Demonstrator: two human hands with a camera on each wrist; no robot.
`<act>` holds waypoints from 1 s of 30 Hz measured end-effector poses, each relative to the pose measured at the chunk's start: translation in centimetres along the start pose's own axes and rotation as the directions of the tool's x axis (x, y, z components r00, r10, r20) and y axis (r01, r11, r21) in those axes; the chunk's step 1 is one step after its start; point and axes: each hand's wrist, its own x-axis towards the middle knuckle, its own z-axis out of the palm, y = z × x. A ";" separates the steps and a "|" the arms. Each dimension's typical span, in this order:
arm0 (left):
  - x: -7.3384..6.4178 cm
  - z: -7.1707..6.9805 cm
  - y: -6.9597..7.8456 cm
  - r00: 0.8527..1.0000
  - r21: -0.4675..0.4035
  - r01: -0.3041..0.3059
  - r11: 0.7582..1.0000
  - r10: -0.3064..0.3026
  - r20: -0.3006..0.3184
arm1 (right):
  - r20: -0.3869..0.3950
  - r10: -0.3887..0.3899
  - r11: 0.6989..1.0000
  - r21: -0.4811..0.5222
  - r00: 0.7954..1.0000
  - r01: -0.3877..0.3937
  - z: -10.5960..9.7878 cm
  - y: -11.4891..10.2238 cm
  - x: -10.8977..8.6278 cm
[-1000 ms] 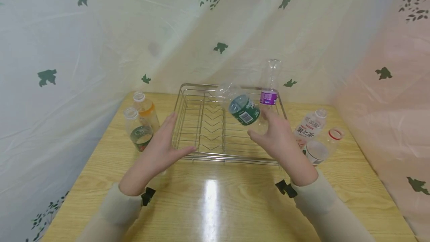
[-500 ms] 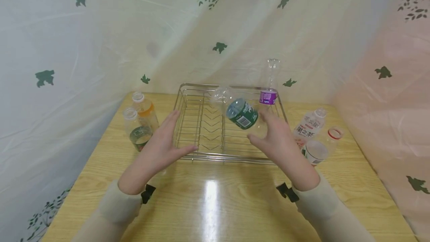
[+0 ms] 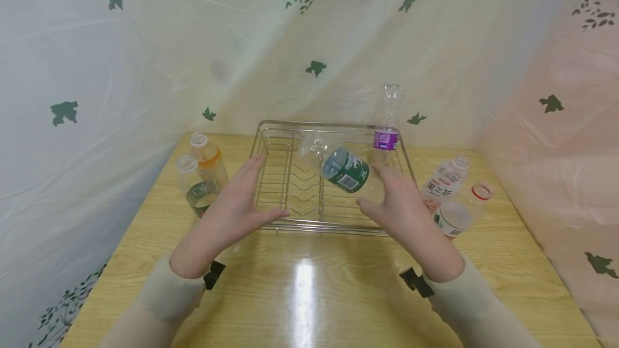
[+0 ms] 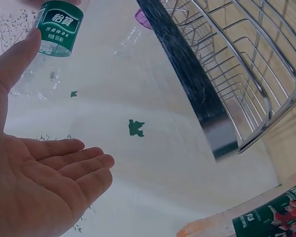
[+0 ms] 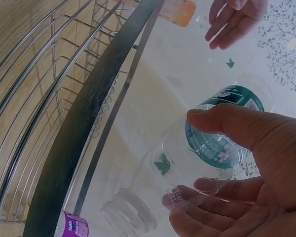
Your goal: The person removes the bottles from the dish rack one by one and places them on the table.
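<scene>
In the head view my right hand (image 3: 403,203) grips a clear plastic bottle (image 3: 350,173) with a green label, thumb and fingers around it. The bottle is tilted over the right half of a wire dish rack (image 3: 329,224), its clear end pointing left and away. In the right wrist view the capless mouth of that bottle (image 5: 128,212) shows, and the fingers curl beneath its body. My left hand (image 3: 229,211) holds nothing at the rack's left front, fingers straight and thumb spread. A clear bottle with a purple label (image 3: 386,138) stands upright at the rack's back right corner.
On the table's left stand a bottle with an orange band (image 3: 210,157) and a green-labelled bottle (image 3: 200,189). To the right are a white-labelled bottle (image 3: 445,181) and a bottle with a red ring (image 3: 482,192). A patterned curtain (image 3: 271,47) hangs behind the table.
The green-labelled bottle in my right hand has come down and a little left, tilting flatter. My left hand has shifted slightly right. The other bottles and the rack have stayed put.
</scene>
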 end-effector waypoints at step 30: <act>0.5 -1.0 2.3 0.998 0.077 -0.060 0.995 0.060 0.003 | 0.061 -0.033 0.997 -0.061 0.998 0.037 -0.5 -1.0 -1.7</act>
